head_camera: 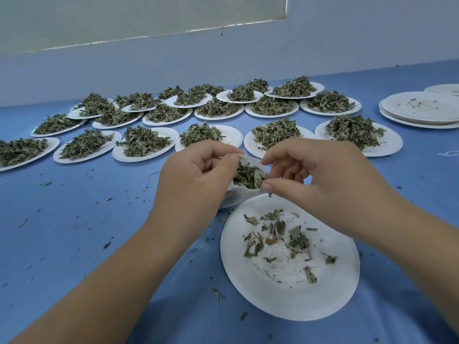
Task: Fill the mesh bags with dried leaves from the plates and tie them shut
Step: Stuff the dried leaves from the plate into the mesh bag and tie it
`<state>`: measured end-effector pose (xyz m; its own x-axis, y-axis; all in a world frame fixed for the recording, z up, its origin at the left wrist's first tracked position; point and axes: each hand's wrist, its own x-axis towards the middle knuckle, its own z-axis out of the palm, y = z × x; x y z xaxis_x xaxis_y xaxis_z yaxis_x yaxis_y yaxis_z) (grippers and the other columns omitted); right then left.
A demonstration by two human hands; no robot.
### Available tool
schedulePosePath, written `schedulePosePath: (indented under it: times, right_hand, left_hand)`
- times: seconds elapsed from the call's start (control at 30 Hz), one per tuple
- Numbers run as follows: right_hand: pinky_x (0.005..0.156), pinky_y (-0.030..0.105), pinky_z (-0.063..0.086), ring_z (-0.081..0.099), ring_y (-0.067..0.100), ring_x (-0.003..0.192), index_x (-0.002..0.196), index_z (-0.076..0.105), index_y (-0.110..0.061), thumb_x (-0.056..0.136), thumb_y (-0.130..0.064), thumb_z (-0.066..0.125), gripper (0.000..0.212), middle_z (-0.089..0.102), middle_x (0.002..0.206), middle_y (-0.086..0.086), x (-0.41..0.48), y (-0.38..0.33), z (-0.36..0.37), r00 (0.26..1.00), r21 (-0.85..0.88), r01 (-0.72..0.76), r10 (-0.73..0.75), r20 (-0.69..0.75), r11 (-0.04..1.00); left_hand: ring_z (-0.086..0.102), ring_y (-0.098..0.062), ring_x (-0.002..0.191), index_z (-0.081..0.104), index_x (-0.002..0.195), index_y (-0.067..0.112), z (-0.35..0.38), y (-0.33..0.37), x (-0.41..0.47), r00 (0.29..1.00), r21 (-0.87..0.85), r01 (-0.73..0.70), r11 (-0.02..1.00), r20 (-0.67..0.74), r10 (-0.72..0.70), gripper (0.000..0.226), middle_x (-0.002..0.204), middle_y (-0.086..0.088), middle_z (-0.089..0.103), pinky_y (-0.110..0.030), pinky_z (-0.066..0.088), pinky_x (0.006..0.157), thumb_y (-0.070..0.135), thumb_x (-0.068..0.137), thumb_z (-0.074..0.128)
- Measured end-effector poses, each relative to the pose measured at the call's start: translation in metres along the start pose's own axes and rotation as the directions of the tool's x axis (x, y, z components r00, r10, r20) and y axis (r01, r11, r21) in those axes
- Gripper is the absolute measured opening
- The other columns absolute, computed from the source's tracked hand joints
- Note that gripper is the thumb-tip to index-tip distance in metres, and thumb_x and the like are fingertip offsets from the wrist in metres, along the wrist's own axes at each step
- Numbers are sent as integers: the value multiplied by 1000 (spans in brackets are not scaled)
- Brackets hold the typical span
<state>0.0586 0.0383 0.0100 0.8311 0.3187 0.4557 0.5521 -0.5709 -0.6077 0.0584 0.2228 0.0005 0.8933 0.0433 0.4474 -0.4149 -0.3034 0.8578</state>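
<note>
Nearest us, a paper plate on the blue table bears only a scatter of dried leaves and dust. Just beyond its far rim, both hands work at a white mesh bag, its mouth open upward and packed with leaf. The left hand curls its fingers round the bag's left side, thumb pinching the rim. The right hand sets its curled forefinger and thumb on the right rim, holding nothing else that we can see. We judge filling nearly done for this bag. The next move is to gather the mouth and tie it, keeping the bag upright lest leaf spill. Farther off lie rows of heaped plates, and at far right a stack of empty plates.
</note>
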Motion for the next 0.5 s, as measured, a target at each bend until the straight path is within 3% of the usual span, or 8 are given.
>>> schedulePosePath:
  times: [0.17,0.3,0.5]
  right_hand:
    - [71,19,49,60,3,75,85,70,-28,76,-25,77,12,64,72,-17,0,-1,1,999,-22,35,-35,18,999]
    - [69,15,46,59,2,73,82,72,-24,78,-18,76,9,61,69,-17,-1,-3,1,996,-61,93,-93,13,994]
    - [63,9,34,52,5,68,77,69,-26,81,-21,74,8,55,71,-16,0,-1,1,986,-197,164,-157,50,967]
  left_hand:
    - [43,-3,42,72,81,22,1,0,-2,1000,18,-6,1000,19,6,18,46,8,48,-12,36,43,10,90,62]
    - [45,-8,47,72,81,23,1,1,-3,999,48,-22,999,31,21,18,57,-13,55,-15,39,45,10,90,62]
    - [37,-3,43,71,80,24,3,3,-5,997,86,-43,995,64,38,17,58,-13,54,-11,31,44,11,89,63]
